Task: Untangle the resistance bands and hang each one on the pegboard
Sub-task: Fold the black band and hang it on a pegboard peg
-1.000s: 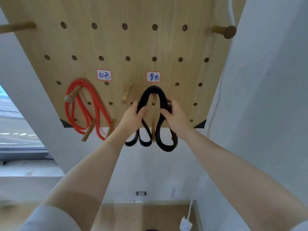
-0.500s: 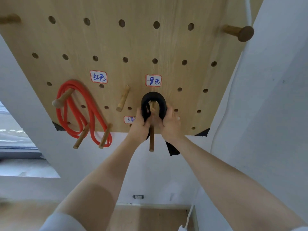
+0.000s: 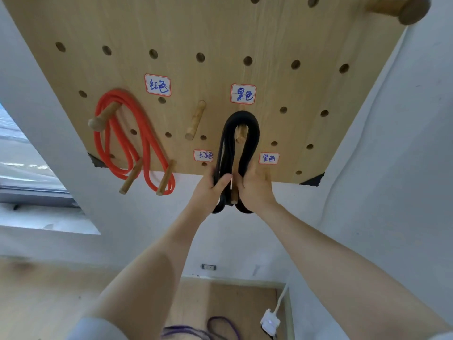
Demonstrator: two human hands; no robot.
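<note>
A black resistance band (image 3: 252, 133) loops over a wooden peg (image 3: 241, 134) on the wooden pegboard (image 3: 220, 33), below a label with blue writing. My left hand (image 3: 210, 192) grips the band's left strands and my right hand (image 3: 255, 190) grips its right strands, both just under the board's lower edge. The band's lower loops hang out below my hands. A red band (image 3: 127, 143) hangs in loops over a peg (image 3: 101, 117) at the left. A purple band (image 3: 220, 327) lies on the floor below.
Free pegs stick out at the centre (image 3: 195, 123), along the lower edge (image 3: 130, 176) and at the top right (image 3: 402, 8). A white wall stands close on the right. A white power strip (image 3: 269, 323) with its cable lies on the wooden floor.
Both hands have slid down the black band from beside the peg to below the board's lower edge, drawing the loop long and narrow. The view has moved closer to the board.
</note>
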